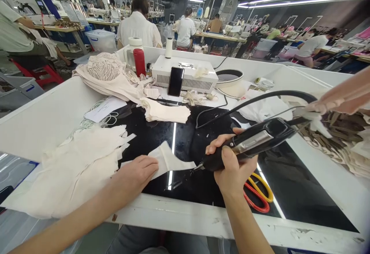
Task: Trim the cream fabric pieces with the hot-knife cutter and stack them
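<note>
My right hand (231, 165) is wrapped round a black corded handheld tool (254, 138), whose thin metal tip points left at the end of a cream fabric piece (167, 159). That piece lies on the glossy black work surface (199, 192). My left hand (138, 173) rests on its left part, fingers together and pressing down. A large pile of cream fabric pieces (78, 165) spreads out to the left. Farther back sits a small stack of cream pieces (166, 111). Scissors with red and yellow handles (263, 194) lie just right of my right wrist.
A white vented box (185, 76) stands at the back with a phone (176, 81) before it and a red bottle (139, 62) beside it. Lace garments (106, 73) lie back left. Another person's hand (341, 92) reaches in at right, above fabric bundles (338, 134).
</note>
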Action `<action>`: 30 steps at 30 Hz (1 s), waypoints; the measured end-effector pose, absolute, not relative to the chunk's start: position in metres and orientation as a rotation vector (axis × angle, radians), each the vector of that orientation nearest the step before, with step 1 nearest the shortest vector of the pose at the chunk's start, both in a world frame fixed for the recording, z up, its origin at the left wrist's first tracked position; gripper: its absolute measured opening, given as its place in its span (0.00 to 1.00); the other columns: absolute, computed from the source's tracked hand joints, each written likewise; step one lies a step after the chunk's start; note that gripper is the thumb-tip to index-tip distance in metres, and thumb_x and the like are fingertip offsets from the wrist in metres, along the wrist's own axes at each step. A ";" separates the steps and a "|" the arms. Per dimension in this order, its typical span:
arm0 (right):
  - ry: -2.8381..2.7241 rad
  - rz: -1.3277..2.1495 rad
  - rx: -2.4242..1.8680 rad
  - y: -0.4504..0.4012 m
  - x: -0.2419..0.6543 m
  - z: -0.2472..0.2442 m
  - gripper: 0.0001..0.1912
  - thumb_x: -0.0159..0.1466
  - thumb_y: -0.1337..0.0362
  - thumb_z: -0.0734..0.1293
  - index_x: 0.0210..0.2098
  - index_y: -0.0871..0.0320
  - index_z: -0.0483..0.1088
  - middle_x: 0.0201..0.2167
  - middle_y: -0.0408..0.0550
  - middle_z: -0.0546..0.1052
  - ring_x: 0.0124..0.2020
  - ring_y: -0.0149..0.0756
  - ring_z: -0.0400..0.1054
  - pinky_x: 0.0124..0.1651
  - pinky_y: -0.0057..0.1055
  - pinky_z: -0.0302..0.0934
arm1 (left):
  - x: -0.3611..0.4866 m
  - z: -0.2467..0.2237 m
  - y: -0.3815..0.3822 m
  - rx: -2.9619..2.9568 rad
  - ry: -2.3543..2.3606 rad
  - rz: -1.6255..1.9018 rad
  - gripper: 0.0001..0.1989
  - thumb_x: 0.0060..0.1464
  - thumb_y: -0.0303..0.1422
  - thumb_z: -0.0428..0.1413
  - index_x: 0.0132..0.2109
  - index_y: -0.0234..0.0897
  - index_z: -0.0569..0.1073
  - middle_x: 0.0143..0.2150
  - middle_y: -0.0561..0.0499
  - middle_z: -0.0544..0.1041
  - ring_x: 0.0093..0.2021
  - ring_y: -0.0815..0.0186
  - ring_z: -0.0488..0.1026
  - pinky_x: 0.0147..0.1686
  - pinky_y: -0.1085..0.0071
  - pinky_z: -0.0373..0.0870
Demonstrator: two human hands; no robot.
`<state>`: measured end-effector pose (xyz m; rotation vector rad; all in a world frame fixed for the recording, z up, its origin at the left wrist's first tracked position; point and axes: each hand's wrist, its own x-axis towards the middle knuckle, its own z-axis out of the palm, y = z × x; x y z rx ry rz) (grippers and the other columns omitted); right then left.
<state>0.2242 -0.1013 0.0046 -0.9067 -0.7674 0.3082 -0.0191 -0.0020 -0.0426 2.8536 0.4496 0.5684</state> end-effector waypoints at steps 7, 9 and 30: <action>-0.765 0.334 -0.862 -0.100 0.220 -0.001 0.20 0.64 0.62 0.75 0.52 0.49 0.68 0.32 0.37 0.76 0.25 0.31 0.71 0.32 0.34 0.69 | -0.006 -0.020 -0.026 2.693 0.489 0.233 0.12 0.72 0.27 0.49 0.46 0.39 0.77 0.43 0.51 0.79 0.37 0.65 0.79 0.37 0.69 0.76; -0.764 0.342 -0.859 -0.098 0.218 -0.004 0.20 0.64 0.62 0.75 0.53 0.49 0.67 0.32 0.37 0.76 0.26 0.31 0.71 0.32 0.33 0.69 | 0.001 -0.011 -0.020 2.626 0.515 0.130 0.11 0.72 0.28 0.51 0.44 0.40 0.78 0.38 0.54 0.78 0.32 0.66 0.79 0.32 0.71 0.73; -0.720 0.331 -0.828 -0.065 0.207 -0.009 0.22 0.61 0.64 0.75 0.52 0.50 0.67 0.33 0.37 0.77 0.29 0.31 0.74 0.34 0.32 0.72 | 0.063 -0.022 0.063 2.622 -0.037 -0.029 0.23 0.57 0.40 0.70 0.56 0.42 0.73 0.65 0.43 0.76 0.76 0.49 0.58 0.73 0.33 0.48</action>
